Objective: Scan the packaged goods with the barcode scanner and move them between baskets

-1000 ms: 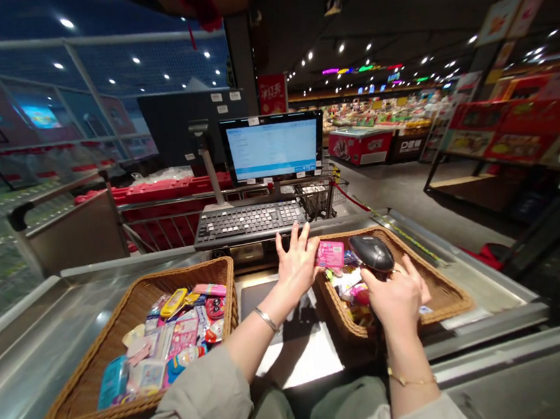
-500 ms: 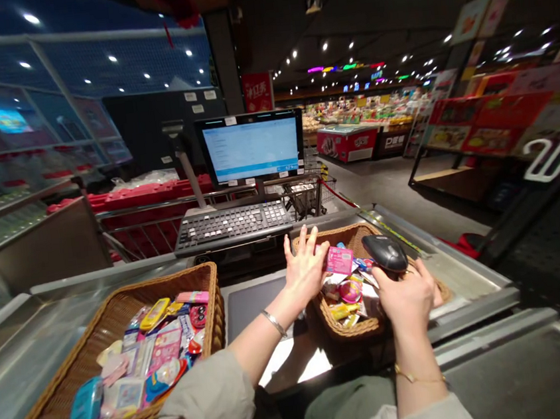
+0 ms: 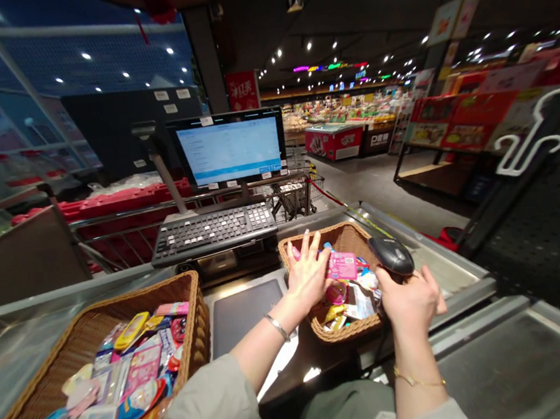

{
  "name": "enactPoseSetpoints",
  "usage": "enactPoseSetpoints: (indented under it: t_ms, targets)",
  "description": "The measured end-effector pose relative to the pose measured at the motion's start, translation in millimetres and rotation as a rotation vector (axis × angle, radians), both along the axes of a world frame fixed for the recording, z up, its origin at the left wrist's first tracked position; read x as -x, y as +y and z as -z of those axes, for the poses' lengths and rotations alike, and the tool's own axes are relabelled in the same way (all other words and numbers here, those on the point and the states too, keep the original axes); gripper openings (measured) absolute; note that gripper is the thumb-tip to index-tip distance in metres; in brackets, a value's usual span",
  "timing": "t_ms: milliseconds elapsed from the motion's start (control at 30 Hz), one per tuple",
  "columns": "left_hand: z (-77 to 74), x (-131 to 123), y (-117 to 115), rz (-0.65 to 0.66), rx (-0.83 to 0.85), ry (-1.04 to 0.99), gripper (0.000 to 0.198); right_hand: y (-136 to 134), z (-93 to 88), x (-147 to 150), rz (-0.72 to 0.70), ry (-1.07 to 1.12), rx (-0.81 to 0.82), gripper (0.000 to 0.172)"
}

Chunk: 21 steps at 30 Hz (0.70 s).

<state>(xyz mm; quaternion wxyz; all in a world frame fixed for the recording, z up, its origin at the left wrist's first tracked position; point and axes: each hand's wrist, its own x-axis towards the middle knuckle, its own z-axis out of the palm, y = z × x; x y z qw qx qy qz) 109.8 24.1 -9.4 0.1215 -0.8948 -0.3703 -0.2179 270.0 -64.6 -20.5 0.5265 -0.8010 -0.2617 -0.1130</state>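
Observation:
My left hand (image 3: 307, 273) holds a small pink packet (image 3: 342, 265) by its edge above the right wicker basket (image 3: 341, 234), its other fingers spread. My right hand (image 3: 410, 301) is wrapped round a black handheld barcode scanner (image 3: 391, 255), whose head sits just right of the pink packet. The right basket holds several small colourful packets. A larger wicker basket (image 3: 183, 293) at the left is full of colourful snack and toy packets.
A keyboard (image 3: 213, 230) and a lit monitor (image 3: 230, 150) stand behind the baskets on the steel checkout counter (image 3: 479, 342). A dark scan plate (image 3: 243, 310) lies between the baskets. Red shopping baskets (image 3: 123, 199) sit behind the counter; store shelves (image 3: 481, 122) stand at right.
The view has swung right and down, so everything has shifted left in the frame. My left hand keeps the pink packet and my right hand keeps the scanner beside it.

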Motion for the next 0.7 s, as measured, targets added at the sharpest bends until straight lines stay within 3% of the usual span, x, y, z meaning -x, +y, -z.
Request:
enactPoseSetpoints:
  t_ms: [300,700]
  targets:
    - [15.2,-22.6,3.6,-0.013,0.016,0.013,0.07,3.2,2.6,1.2,0.017,-0.041,-0.016,0.031]
    - [-4.8,15.3,-8.8,-0.118,0.039,0.001,0.064,7.7,-5.3,23.9,-0.067,-0.078,-0.024,0.029]
